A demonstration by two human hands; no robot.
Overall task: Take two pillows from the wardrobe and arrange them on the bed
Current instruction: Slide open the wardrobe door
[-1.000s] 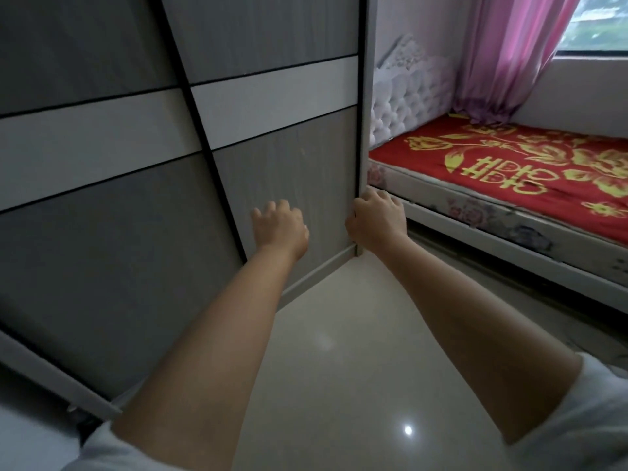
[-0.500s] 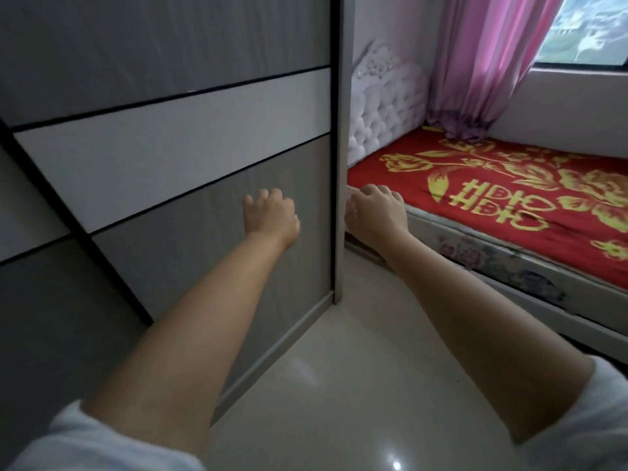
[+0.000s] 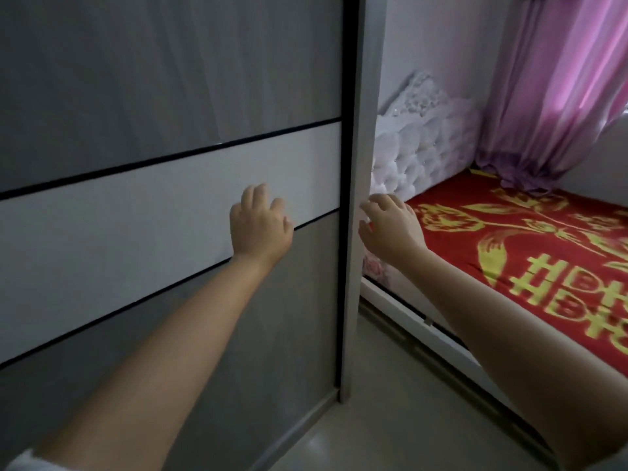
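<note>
The wardrobe's sliding door (image 3: 170,96), grey with a white band, fills the left half of the head view and is closed. My left hand (image 3: 260,226) rests against the white band with its fingers spread, holding nothing. My right hand (image 3: 390,226) is at the wardrobe's right side panel (image 3: 358,164), fingers apart and reaching round its edge. The bed (image 3: 530,239) with a red and gold cover lies to the right. No pillows are in sight.
A white tufted headboard (image 3: 424,144) stands behind the wardrobe's edge. A pink curtain (image 3: 550,83) hangs down onto the bed's far corner. A strip of pale tiled floor (image 3: 373,419) runs between the wardrobe and the white bed frame (image 3: 424,321).
The view has closed in on the wardrobe and swung right. Both hands have risen and opened from loose fists, the left now on the white band, the right at the side panel's edge.
</note>
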